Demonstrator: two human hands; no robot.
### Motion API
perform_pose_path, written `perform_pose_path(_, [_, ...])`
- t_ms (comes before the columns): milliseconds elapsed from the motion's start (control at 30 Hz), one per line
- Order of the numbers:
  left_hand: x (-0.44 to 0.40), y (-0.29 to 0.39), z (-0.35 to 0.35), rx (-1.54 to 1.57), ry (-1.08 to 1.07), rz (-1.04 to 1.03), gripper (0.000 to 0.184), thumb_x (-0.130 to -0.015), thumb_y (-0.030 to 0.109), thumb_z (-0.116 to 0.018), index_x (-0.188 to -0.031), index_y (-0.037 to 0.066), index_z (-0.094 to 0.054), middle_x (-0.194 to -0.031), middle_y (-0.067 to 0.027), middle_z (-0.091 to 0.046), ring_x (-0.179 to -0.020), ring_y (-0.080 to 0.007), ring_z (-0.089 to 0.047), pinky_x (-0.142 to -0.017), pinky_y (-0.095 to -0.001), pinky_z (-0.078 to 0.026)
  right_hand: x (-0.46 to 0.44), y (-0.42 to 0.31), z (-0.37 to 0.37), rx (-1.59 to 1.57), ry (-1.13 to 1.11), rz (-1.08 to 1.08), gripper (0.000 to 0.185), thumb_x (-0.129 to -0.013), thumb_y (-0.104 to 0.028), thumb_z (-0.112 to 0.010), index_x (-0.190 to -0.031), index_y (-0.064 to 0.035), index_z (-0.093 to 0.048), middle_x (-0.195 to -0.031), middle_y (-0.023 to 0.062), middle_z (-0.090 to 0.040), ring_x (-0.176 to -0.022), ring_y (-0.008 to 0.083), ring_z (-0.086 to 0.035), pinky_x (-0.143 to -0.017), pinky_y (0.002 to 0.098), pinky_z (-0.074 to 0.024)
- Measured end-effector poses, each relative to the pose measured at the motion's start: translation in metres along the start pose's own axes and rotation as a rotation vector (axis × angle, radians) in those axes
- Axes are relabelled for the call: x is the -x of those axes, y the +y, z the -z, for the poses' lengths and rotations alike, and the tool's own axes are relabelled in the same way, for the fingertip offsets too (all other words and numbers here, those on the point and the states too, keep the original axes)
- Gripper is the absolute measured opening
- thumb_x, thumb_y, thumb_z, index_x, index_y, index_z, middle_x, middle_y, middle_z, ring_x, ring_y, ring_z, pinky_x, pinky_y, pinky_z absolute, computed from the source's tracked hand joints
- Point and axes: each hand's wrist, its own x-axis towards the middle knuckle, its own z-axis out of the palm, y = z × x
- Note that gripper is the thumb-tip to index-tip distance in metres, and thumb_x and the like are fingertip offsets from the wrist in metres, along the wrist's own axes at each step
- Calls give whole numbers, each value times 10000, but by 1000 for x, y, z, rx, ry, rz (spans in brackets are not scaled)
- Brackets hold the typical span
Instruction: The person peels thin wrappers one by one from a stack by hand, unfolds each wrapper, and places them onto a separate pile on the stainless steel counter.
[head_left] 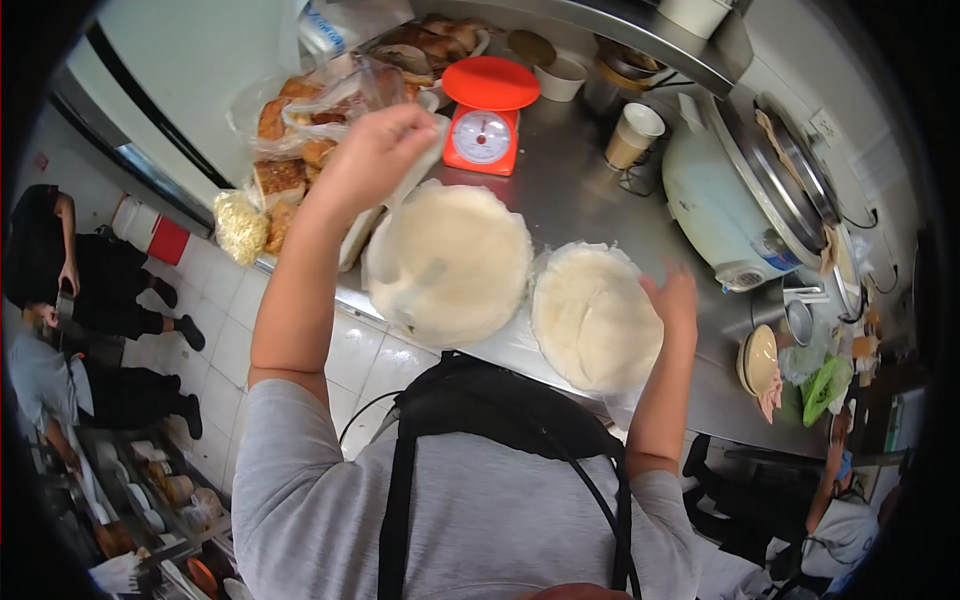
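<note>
In head view, left hand (393,138) near the left dough round (455,265) on the counter's (568,180) front edge, fingers closed on thin whitish film (424,160), right hand (676,298) blurred beside the right dough round (595,318), its finger spread I cannot tell, red scale (480,135) farther back.

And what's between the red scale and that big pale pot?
In the head view, a brown-and-white cup stands between the red scale and the big pale pot, with a dark cord near its base.
</note>
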Motion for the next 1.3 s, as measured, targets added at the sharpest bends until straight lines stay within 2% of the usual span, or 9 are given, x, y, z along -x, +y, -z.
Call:
perform_pose_path(133, [-1, 14, 14, 101, -218, 37, 133, -801, 145, -559, -812, 13, -550, -693, -17, -534, -661, -86, -461, -610, -248, -398, -23, -120, 43, -966, -239, 440, 705, -633, -245, -724, -1234, -87, -390, -1178, 156, -459, -1079, 261, -460, -889, 365, -375])
perform_pose_path(267, [4, 19, 31, 504, -318, 133, 129, -767, 124, -604, -813, 12, -562, -741, 10, -557, -687, -62, -478, -627, -226, -407, -35, -207, 18, -1524, -467, 767, 736, -625, -200, -733, -1244, -31, -373, -1195, 97, -459, -1091, 188, -446, -913, 312, -347])
perform_pose_path(367, [6, 11, 41, 535, -351, 141, 147, -745, 113, -631, -831, 9, -571, -764, 11, -569, -706, -58, -493, -647, -219, -416, -27, -224, 32, -1450, -997, 495, 641, -658, -195, -718, -1199, -6, -431, -1103, 61, -524, -1040, 160, -471, -905, 309, -352])
perform_pose_path(567, [-6, -61, 28, 223, -224, 232, 223, -730, 120, -639, -895, -16, -576, -765, -55, -586, -704, -97, -516, -661, -247, -423, -60, -219, 54, -1215, -360, 381, 274, -692, -102, -676, -910, -30, -527, -875, 2, -582, -773, 74, -514, -701, 246, -433])
perform_pose_path(700, [7, -62, 17, -28, -46, -44, 150, -730, 103, -608, -825, -9, -579, -715, -92, -553, -700, -199, -543, -629, -295, -431, -53, -219, 82, -882, 28, 386, 291, -633, -129, -707, -791, -42, -480, -772, 82, -578, -697, 155, -544, -647, 265, -425])
perform_pose_path(800, [45, -73, -1, -246, 38, -247, 74, -678, 54, -579, -742, 15, -581, -692, -103, -524, -689, -267, -533, -596, -350, -424, -34, -204, 48, -425, 209, 706, 362, -572, -230, -737, -755, -61, -475, -759, 98, -525, -757, 267, -514, -667, 352, -389])
perform_pose_path(933, [119, -117, -45, -403, 17, -239, 82, -622, 44, -548, -691, 64, -587, -740, -80, -527, -712, -253, -517, -633, -360, -402, 21, -189, -44, -564, -182, 838, 275, -595, -229, -703, -757, -106, -518, -838, 61, -519, -870, 269, -482, -763, 394, -352])
perform_pose_path(1233, [160, -134, -60, -372, -162, 57, 240, -573, 11, -508, -775, 94, -607, -818, -76, -541, -852, -273, -504, -783, -391, -364, 69, -173, -49, -708, -73, 794, 97, -628, -119, -619, -687, -111, -542, -794, 35, -519, -854, 243, -492, -789, 366, -355])
perform_pose_path(1300, [149, -118, -54, -247, -205, 86, 297, -544, -5, -492, -812, 61, -601, -844, -101, -546, -843, -296, -510, -757, -376, -391, 69, -148, -47, -615, -16, 560, 92, -635, -125, -619, -676, -81, -549, -768, 65, -526, -820, 261, -504, -760, 365, -381])
